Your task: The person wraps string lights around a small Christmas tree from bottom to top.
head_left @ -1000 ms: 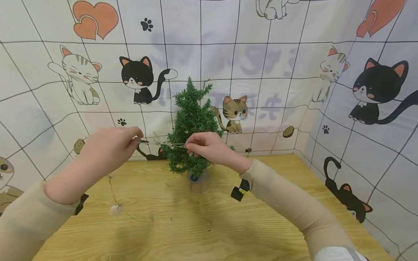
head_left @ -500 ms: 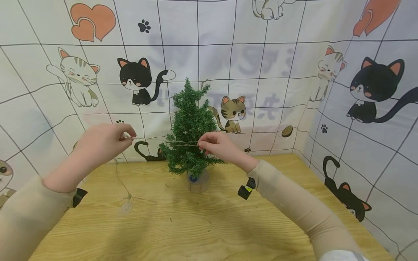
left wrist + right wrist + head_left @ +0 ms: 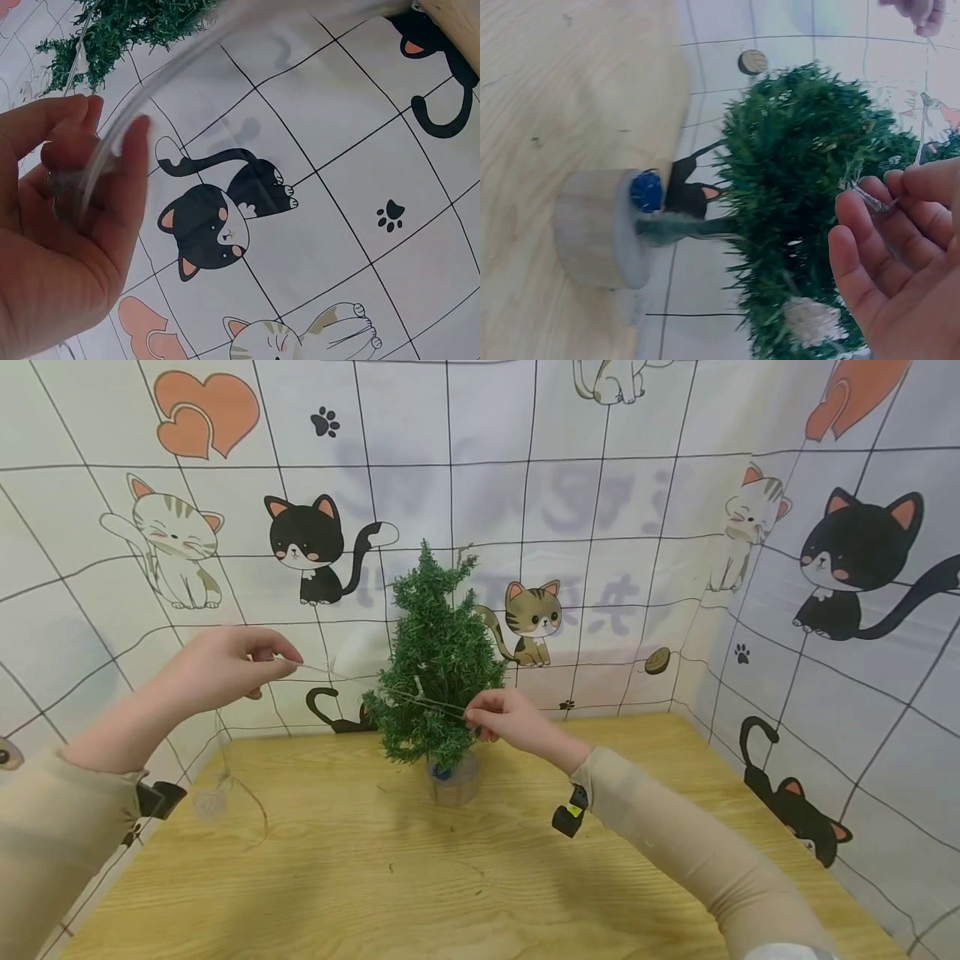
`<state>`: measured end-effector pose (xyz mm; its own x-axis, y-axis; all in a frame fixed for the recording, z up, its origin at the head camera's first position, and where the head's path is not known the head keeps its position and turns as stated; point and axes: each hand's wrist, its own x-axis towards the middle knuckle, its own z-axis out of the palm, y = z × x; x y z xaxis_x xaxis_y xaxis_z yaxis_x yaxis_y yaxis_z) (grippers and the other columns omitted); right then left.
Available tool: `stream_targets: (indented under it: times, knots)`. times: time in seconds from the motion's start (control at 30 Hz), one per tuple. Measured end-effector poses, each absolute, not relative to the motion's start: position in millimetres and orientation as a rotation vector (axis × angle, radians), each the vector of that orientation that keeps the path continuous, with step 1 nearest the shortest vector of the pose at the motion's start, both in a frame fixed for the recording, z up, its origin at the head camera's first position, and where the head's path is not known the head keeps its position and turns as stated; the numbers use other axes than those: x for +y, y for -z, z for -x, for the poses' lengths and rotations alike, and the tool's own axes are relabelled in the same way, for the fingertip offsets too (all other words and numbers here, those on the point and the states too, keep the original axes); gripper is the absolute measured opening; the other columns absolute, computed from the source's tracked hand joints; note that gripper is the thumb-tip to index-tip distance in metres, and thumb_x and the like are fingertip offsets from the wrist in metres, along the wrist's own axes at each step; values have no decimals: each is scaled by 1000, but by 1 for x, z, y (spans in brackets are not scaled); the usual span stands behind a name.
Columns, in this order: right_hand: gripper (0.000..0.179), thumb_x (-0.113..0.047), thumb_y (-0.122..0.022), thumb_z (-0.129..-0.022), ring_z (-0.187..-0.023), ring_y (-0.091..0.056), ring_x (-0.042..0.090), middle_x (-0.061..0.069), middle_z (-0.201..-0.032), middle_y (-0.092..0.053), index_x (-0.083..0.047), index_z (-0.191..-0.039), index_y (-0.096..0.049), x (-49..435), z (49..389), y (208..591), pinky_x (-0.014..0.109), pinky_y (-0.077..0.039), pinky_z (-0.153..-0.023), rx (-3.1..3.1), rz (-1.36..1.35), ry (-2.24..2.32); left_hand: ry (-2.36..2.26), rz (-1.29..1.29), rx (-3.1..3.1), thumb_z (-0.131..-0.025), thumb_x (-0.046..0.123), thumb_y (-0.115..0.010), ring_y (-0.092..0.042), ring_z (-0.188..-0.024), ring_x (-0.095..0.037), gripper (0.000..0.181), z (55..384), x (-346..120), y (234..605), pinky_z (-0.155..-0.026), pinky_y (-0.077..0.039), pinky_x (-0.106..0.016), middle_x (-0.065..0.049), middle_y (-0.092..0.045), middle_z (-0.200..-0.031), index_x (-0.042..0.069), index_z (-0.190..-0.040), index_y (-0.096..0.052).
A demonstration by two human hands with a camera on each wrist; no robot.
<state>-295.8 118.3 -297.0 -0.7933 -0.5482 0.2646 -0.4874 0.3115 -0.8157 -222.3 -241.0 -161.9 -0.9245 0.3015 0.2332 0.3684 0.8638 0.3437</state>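
A thin, clear light string (image 3: 350,678) stretches taut between my hands, slanting down to the right in front of a small green Christmas tree (image 3: 438,639). My left hand (image 3: 225,667) pinches its left part, raised at the left of the tree. Below that hand dangles a loose length with a clear round piece (image 3: 208,802). My right hand (image 3: 513,720) pinches the string close to the tree's lower right branches. In the right wrist view, a small clear bulb (image 3: 871,199) lies at its fingers, and a whitish ball (image 3: 810,321) shows against the branches.
The tree stands on a round wooden base (image 3: 456,787) at the back of the wooden table (image 3: 390,885). A blue ball (image 3: 646,190) sits on that base. Cat-printed cloth (image 3: 495,435) encloses the back and sides. Green bits are scattered on the table.
My left hand has moved up and to the left, while my right has gone right and slightly down. The string between them has grown longer. Its dangling end has swung left.
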Motion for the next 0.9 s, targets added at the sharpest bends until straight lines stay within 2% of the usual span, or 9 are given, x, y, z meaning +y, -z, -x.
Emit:
stream_targets:
  times: [0.17,0.23,0.33,0.4,0.53,0.6,0.7,0.8,0.9]
  knots:
    - [22,-14,-54,-100,-66,-62,19,14,-88,-66,3,-106,-66,125,297,307,45,-54,-67,2560,912,1462,530,559,-2840,-96,31,-59,-47,-59,-18,24,223,-232,161,-61,-39,-35,-3,-51,-73,14,-107,-71]
    - [21,-14,-54,-100,-65,-62,20,12,-85,-67,0,-107,-67,126,297,311,43,-54,-65,2597,889,1409,487,570,-2832,-96,29,-60,-42,-58,-17,22,223,-230,161,-60,-35,-35,-1,-52,-71,13,-105,-72]
    - [20,-13,-53,-100,-69,-64,31,8,-84,-66,-2,-109,-67,127,297,318,39,-54,-62,2629,873,1334,463,586,-2849,-95,28,-60,-41,-55,-15,21,223,-229,163,-58,-35,-33,1,-51,-67,13,-102,-72]
    - [20,-12,-53,-100,-70,-64,34,4,-84,-65,-2,-109,-67,128,297,321,40,-54,-62,2630,886,1323,454,607,-2852,-94,26,-61,-40,-54,-14,19,223,-227,163,-56,-35,-32,2,-50,-66,13,-101,-72]
    - [21,-11,-53,-99,-64,-63,29,3,-81,-65,1,-110,-67,129,293,318,40,-54,-61,2606,916,1373,435,679,-2847,-93,23,-62,-42,-58,-13,12,220,-224,157,-57,-36,-31,4,-54,-71,17,-95,-72]
    - [23,-12,-54,-99,-63,-63,25,3,-82,-67,0,-112,-68,131,293,316,35,-53,-59,2600,924,1391,415,724,-2836,-94,22,-61,-42,-58,-13,11,218,-219,149,-56,-35,-30,5,-53,-69,18,-93,-71]
    - [26,-14,-54,-99,-65,-63,27,5,-90,-69,-3,-118,-67,134,297,315,31,-49,-55,2580,918,1423,388,768,-2808,-95,22,-61,-39,-54,-12,10,215,-207,135,-54,-33,-30,4,-50,-66,20,-93,-71]
    - [28,-14,-54,-99,-63,-61,19,5,-94,-70,-3,-122,-66,134,296,309,29,-46,-52,2565,940,1432,351,829,-2735,-94,20,-62,-38,-54,-13,9,212,-192,122,-54,-32,-31,3,-48,-67,19,-93,-71]
    - [27,-15,-54,-99,-63,-60,19,8,-93,-69,-2,-120,-66,134,291,298,29,-46,-52,2559,961,1440,306,887,-2680,-94,18,-61,-39,-56,-15,10,209,-174,110,-55,-32,-32,2,-49,-67,20,-92,-71]
